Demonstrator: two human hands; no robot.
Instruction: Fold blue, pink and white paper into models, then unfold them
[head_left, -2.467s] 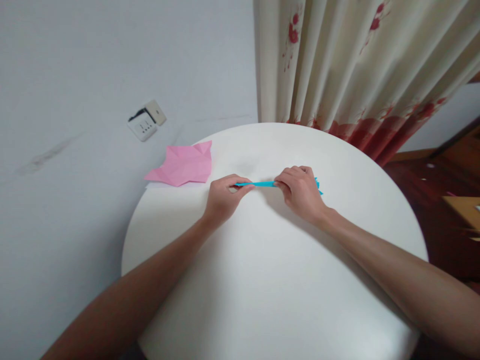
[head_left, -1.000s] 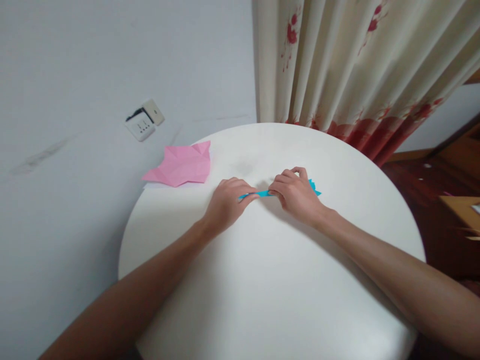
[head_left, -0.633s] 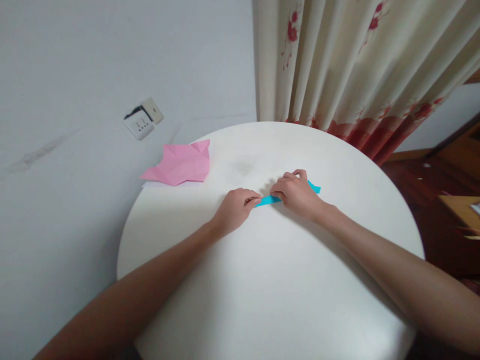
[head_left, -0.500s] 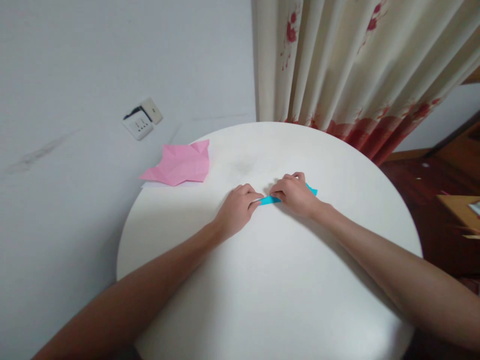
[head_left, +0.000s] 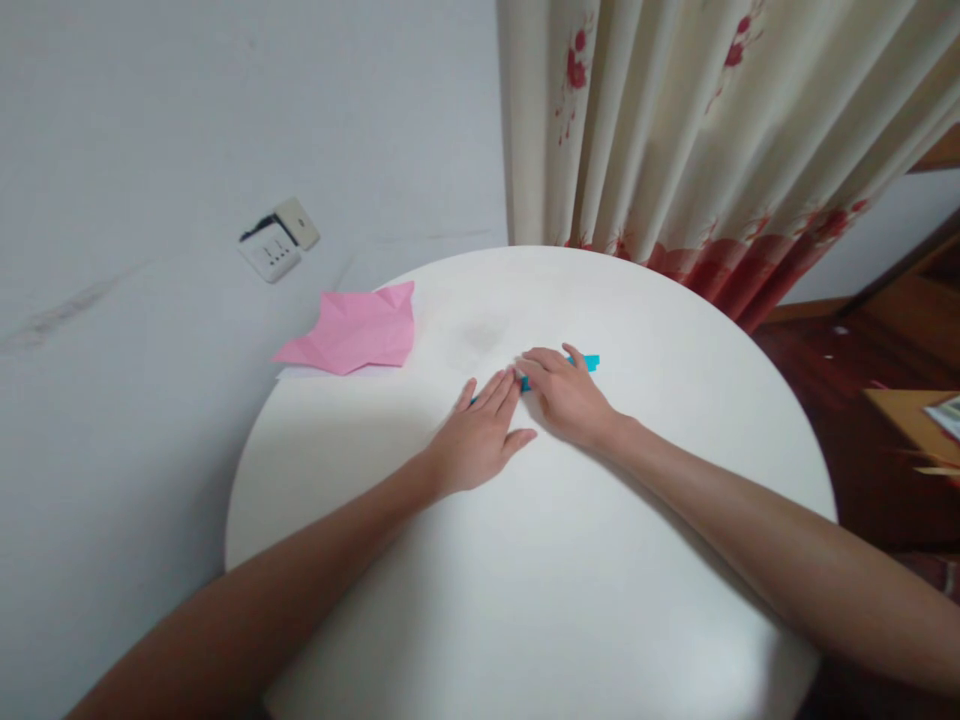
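A narrow folded strip of blue paper (head_left: 592, 363) lies on the white round table (head_left: 540, 570), slanting up to the right. My left hand (head_left: 476, 438) rests flat over its left end, fingers stretched out and thumb spread to the side. Across the middle of the strip lies my right hand (head_left: 568, 397), fingers bent a little and pressing down, its little finger lifted apart. Both hands' fingertips nearly meet. Most of the strip is hidden under them; its right end and a short bit between the hands show.
A creased pink paper sheet (head_left: 364, 330) lies on white paper (head_left: 300, 372) at the table's left back edge. The wall with a socket (head_left: 271, 252) stands close on the left. A floral curtain (head_left: 637, 130) hangs behind. A wooden surface (head_left: 907, 425) is at the right.
My left hand has gone from pinching the blue strip's end to lying flat over it. My right hand has shifted left along the strip, its fingers now less curled.
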